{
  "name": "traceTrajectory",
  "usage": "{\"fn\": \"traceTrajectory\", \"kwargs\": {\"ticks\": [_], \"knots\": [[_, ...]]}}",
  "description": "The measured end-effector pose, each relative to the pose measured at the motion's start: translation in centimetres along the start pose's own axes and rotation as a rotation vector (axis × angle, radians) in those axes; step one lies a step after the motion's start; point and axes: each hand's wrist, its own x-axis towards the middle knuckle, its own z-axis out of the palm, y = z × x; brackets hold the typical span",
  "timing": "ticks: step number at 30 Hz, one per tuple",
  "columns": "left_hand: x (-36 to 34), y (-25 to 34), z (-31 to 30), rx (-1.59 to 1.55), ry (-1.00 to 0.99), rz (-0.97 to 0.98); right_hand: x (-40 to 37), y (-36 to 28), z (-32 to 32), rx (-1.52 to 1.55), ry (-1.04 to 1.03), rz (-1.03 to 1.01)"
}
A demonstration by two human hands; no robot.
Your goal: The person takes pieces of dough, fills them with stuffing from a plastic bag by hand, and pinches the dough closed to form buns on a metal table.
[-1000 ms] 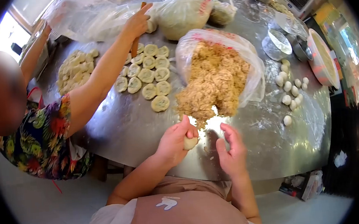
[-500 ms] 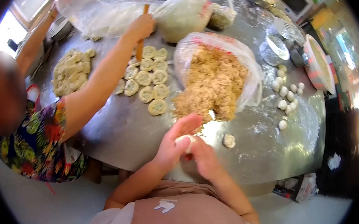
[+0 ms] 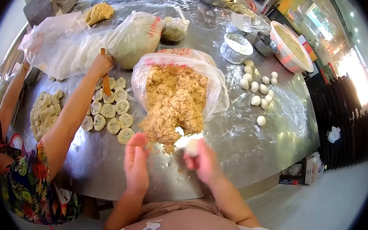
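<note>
My right hand point(image 3: 205, 161) pinches blurred dough point(image 3: 191, 147) toward the bench point(image 3: 247, 153)'s near edge; my left hand point(image 3: 136, 164) is spread.
Ahead, an open bag point(image 3: 218, 84) of crumbly filling point(image 3: 176, 100) blocks the middle; a basin point(image 3: 284, 54), contents unclear, stands at the right edge; a co-worker's arm point(image 3: 71, 104) crosses the left.

Left hand point(image 3: 136, 168) upright, loosely extended; right hand point(image 3: 205, 163) blurred, curled inward; both forearms point(image 3: 231, 200) reaching forward, apart.
</note>
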Motion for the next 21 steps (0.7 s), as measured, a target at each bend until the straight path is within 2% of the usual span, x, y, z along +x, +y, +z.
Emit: {"fn": "traceTrajectory", "kwargs": {"ticks": [1, 3, 5, 6, 8, 10, 11, 13, 15, 21], "knots": [[0.3, 0.0, -0.8, 0.089, 0.09, 0.043, 0.9, -1.0, -1.9, 0.084, 0.088, -0.058], [1.1, -0.1, -2.4, 0.239, 0.268, 0.122, 2.0, -5.6, -5.9, 0.34, 0.111, -0.261], [2.1, -1.0, -4.5, 0.576, 0.396, 0.219, 2.3, -10.1, -6.8, 0.404, 0.241, -0.526], [2.5, -1.6, -5.7, 0.855, 0.44, 0.274, 2.2, -10.8, -7.6, 0.363, 0.298, -0.547], [3.0, -2.4, -6.5, 1.131, 0.479, 0.301, 2.6, -11.5, -8.9, 0.279, 0.406, -0.587], [3.4, -2.8, -6.6, 1.351, 0.512, 0.324, 2.6, -9.7, -9.3, 0.124, 0.324, -0.452], [3.6, -2.7, -6.4, 1.385, 0.499, 0.318, 2.4, -8.5, -9.2, 0.048, 0.284, -0.381], [4.0, -1.9, -5.6, 1.402, 0.456, 0.292, 2.3, -5.7, -7.6, -0.095, 0.358, -0.264], [4.6, -1.4, -4.9, 1.376, 0.407, 0.249, 2.3, -3.1, -6.6, -0.098, 0.353, -0.179], [5.1, -1.4, -3.4, 1.038, 0.312, 0.078, 1.5, 0.3, -4.0, -0.376, 0.196, -0.226]]}}
